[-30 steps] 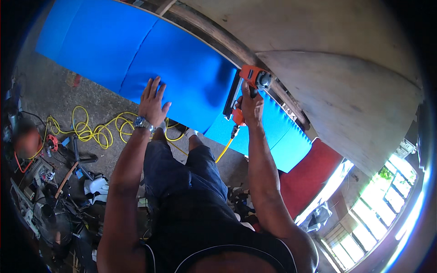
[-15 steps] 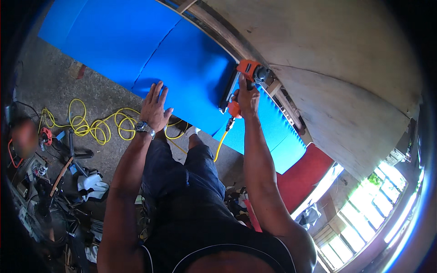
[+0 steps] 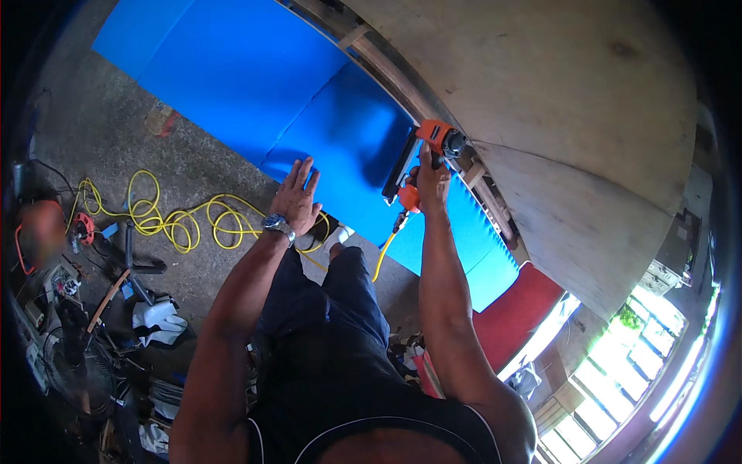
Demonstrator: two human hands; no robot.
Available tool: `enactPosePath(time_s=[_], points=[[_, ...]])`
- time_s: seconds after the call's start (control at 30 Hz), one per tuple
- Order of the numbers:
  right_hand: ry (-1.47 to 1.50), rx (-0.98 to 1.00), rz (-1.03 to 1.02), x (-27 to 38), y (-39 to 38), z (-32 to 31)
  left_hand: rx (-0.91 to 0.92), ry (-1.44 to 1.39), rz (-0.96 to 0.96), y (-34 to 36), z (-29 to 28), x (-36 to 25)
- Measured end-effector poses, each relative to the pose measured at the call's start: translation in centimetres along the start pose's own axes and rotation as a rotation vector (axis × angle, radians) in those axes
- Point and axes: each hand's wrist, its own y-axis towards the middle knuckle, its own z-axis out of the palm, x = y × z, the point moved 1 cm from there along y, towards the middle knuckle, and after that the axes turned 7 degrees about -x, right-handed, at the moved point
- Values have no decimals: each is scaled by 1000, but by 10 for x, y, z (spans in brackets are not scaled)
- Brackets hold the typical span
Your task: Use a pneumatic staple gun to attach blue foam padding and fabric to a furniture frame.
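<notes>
My right hand (image 3: 433,182) is wrapped round the handle of an orange and black air staple gun (image 3: 440,139). The gun's nose end is over the far edge of a long blue foam sheet (image 3: 239,69), beside a wooden frame (image 3: 386,66). A yellow air hose (image 3: 384,254) hangs from the gun's orange lower end. With fingers stretched out, my left hand (image 3: 297,199) lies at the foam's near edge, close to a dark seam, and holds nothing. A metal watch (image 3: 278,224) is on that wrist.
Large plywood panels (image 3: 556,93) rise beyond the frame. Yellow hose loops (image 3: 178,220) lie on the concrete floor (image 3: 201,162). Cluttered scraps and a fan (image 3: 81,371) stand at the lower left. A red sheet (image 3: 522,305) adjoins the foam's right end, near bright windows (image 3: 618,371).
The whole view has shifted, so the foam, gun and hands appear farther right and lower. Both hands keep nearly the same places against the foam, and their grips look unchanged.
</notes>
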Motion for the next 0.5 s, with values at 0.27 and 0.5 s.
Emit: enactPosePath(time_s=[0.27, 0.5], points=[[-21, 56, -43, 16, 15, 26, 33, 33, -144, -6, -6, -2], [25, 106, -49, 7, 17, 32, 81, 135, -195, -9, -25, -4]])
